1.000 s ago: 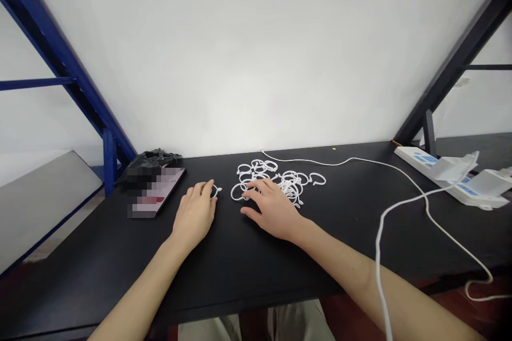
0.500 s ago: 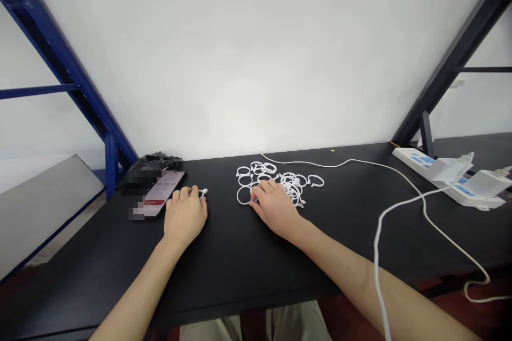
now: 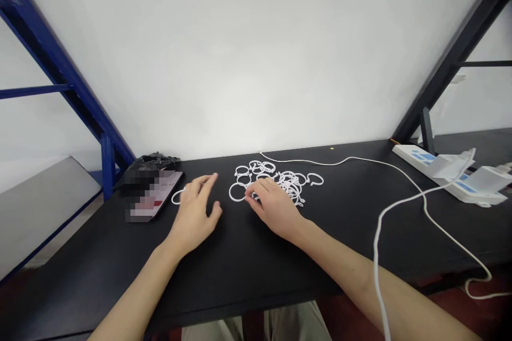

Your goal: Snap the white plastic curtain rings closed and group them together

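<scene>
My right hand (image 3: 275,203) pinches the right side of a white plastic curtain ring (image 3: 230,192) between thumb and fingers, at the left edge of a loose pile of similar rings (image 3: 295,187). Part of the pile is hidden behind this hand. Over the table to the left, my left hand (image 3: 197,217) is open, with thumb and fingers apart and nothing in it. Just beyond its knuckles, another white ring (image 3: 173,198) lies beside the phone, partly covered by the hand.
A phone (image 3: 170,186) with a partly blurred screen and a crumpled black bag (image 3: 150,162) sit on the black table (image 3: 236,261) at left. At right are a white power strip (image 3: 476,194) and a white cable (image 3: 378,245) looping over my right forearm. A white wall (image 3: 240,64) stands behind.
My left hand has opened, let go of a ring by the phone, and shifted right. My right hand has drawn a ring slightly left from the pile.
</scene>
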Demonstrator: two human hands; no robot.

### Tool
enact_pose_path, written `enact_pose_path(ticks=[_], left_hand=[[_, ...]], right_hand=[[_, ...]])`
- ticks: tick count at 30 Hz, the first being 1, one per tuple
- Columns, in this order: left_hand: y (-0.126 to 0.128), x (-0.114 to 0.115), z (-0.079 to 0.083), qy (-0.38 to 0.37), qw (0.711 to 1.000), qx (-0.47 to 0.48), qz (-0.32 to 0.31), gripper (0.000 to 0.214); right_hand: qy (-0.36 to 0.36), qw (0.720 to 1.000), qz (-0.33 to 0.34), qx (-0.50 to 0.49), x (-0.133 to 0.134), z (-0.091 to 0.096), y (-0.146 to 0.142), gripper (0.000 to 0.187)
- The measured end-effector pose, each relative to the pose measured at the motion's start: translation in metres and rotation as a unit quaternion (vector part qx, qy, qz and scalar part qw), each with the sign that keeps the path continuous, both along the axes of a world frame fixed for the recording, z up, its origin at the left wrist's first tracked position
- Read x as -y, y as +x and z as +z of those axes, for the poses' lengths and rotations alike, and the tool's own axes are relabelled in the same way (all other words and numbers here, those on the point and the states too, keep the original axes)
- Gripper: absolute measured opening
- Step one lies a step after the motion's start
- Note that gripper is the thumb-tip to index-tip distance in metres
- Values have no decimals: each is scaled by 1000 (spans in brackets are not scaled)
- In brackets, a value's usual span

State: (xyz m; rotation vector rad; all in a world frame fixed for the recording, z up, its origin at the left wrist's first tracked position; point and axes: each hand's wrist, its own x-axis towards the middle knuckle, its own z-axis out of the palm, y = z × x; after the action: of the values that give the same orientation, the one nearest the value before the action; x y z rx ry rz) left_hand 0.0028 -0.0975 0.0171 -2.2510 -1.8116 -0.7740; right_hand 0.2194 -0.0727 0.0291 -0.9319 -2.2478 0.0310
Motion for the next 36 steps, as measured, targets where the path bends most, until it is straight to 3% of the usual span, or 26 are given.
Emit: enact_pose_path(ticks=[2, 5, 11, 21, 27, 36], left_hand=[[7, 4, 2, -23, 994, 17, -105, 57], [14, 7, 1, -34, 987, 19, -156, 52], [14, 6, 1, -34, 985, 29, -166, 43], [16, 6, 3, -54, 976, 69, -197, 37], [18, 8, 4, -60, 975, 72, -204, 37], [20, 9, 5, -52, 974, 71, -206, 35]], right_hand=[[0, 999, 36, 10, 2, 2, -1, 10], [8, 997, 69, 30, 4, 5, -2, 14], [4, 995, 99, 30, 6, 6, -1, 17], [-148, 983, 89, -59, 10, 5, -3, 10], [-137, 976, 134, -108, 6, 4, -3, 14], [-167, 973, 109, -116, 5, 5, -3, 11]])
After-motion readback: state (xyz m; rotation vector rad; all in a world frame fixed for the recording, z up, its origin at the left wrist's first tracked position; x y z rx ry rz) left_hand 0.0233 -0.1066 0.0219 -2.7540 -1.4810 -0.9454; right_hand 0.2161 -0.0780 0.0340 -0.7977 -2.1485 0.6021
